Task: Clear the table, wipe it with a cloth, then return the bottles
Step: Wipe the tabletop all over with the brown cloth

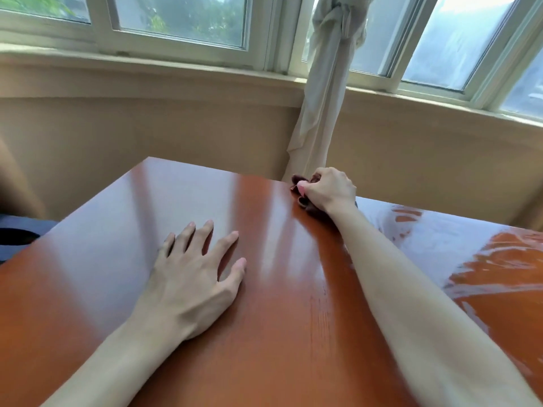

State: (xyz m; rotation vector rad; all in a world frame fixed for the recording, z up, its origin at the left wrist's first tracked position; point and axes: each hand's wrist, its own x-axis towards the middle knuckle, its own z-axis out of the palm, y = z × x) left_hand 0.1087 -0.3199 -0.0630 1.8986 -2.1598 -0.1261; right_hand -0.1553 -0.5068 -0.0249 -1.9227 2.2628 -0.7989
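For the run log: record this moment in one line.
phase: wiping | right hand: grips dark brown cloth at far edge | left hand: flat on glossy reddish-brown wooden table | bottles: none visible

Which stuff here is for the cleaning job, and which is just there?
For the job:
cloth, gripped by the right hand
table, being wiped
left hand, flat on the table

Just there:
curtain
windows

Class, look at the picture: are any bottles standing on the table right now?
No: the table shows only the left hand flat on it and the right hand gripping a dark cloth.
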